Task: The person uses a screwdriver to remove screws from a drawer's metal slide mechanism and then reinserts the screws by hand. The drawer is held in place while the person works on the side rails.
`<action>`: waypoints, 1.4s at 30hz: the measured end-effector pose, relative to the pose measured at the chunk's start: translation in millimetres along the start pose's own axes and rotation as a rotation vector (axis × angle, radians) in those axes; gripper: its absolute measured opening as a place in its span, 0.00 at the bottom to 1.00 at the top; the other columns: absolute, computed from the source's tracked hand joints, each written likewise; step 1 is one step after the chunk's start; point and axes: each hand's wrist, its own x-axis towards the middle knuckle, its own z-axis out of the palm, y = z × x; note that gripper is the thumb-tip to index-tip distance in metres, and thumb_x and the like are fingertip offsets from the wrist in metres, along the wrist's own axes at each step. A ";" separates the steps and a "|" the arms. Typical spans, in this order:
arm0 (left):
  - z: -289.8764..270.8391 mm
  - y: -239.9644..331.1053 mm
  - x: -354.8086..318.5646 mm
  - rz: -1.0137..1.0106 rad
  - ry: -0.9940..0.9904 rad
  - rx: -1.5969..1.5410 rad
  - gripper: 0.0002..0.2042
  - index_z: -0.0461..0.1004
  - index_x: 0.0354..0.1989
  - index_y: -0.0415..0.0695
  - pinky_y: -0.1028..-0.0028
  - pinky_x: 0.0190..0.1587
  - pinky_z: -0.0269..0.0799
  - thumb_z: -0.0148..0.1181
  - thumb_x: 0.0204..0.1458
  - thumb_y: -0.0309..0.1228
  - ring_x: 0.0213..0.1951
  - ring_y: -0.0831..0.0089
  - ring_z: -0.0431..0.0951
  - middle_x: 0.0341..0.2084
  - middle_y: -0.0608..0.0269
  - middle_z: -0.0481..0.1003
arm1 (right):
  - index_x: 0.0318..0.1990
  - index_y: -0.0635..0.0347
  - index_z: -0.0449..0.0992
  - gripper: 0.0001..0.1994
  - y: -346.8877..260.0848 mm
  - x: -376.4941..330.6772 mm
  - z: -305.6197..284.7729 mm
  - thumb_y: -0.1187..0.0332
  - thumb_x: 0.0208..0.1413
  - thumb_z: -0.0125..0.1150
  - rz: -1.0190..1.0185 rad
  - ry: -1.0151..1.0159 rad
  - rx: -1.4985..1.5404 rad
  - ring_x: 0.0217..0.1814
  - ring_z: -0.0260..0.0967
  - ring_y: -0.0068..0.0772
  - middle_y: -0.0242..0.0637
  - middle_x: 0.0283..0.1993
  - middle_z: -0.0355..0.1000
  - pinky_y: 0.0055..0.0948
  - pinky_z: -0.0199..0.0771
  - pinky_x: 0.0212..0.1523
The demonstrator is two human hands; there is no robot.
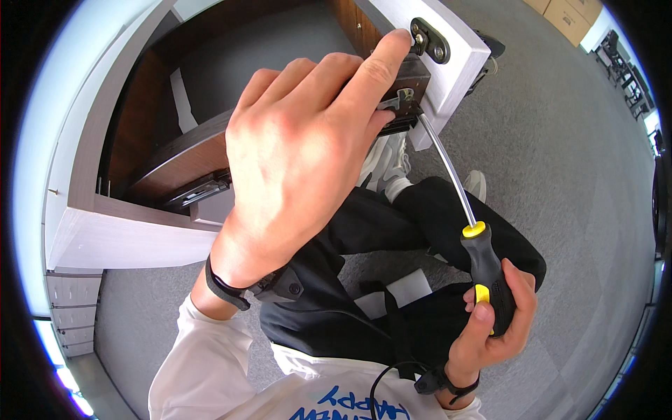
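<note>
My left hand (301, 154) is raised against the dark drawer front (189, 161), fingers curled over its end and the index fingertip pressing near a black metal bracket (430, 40) on a white panel (451, 70). My right hand (493, 318) grips the black and yellow handle of a long screwdriver (483, 262). Its steel shaft (442, 161) runs up to a small metal fitting (404, 98) at the drawer's corner, just below my left fingers.
A white cabinet frame (119, 238) with a dark brown interior surrounds the drawer. A drawer slide rail (199, 192) shows under the drawer. Grey carpet (574, 175) covers the floor; cardboard boxes (567, 15) stand far right. My black-trousered legs lie below.
</note>
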 end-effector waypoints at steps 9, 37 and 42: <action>-5.1 -1.1 -1.8 -0.054 -0.080 -0.009 0.33 0.75 0.61 0.55 0.69 0.42 0.73 0.74 0.39 0.29 0.35 0.67 0.78 0.36 0.64 0.80 | 0.50 0.67 0.76 0.21 -6.2 7.1 2.7 0.64 0.52 0.68 -0.010 -0.055 0.008 0.41 0.75 0.42 0.49 0.45 0.76 0.31 0.75 0.40; 6.6 -2.2 -9.2 -0.127 -0.090 0.121 0.33 0.74 0.63 0.53 0.65 0.52 0.76 0.72 0.44 0.23 0.42 0.68 0.81 0.40 0.61 0.81 | 0.56 0.68 0.72 0.15 -16.5 10.6 18.1 0.72 0.65 0.55 0.346 -0.175 0.462 0.27 0.69 0.19 0.34 0.31 0.72 0.20 0.68 0.33; 6.4 -1.5 -8.9 -0.109 -0.069 0.123 0.33 0.73 0.63 0.52 0.64 0.52 0.76 0.72 0.43 0.22 0.41 0.67 0.80 0.40 0.60 0.81 | 0.57 0.69 0.71 0.15 -14.7 7.5 21.5 0.72 0.66 0.52 0.402 -0.190 0.528 0.27 0.68 0.17 0.33 0.30 0.71 0.19 0.68 0.32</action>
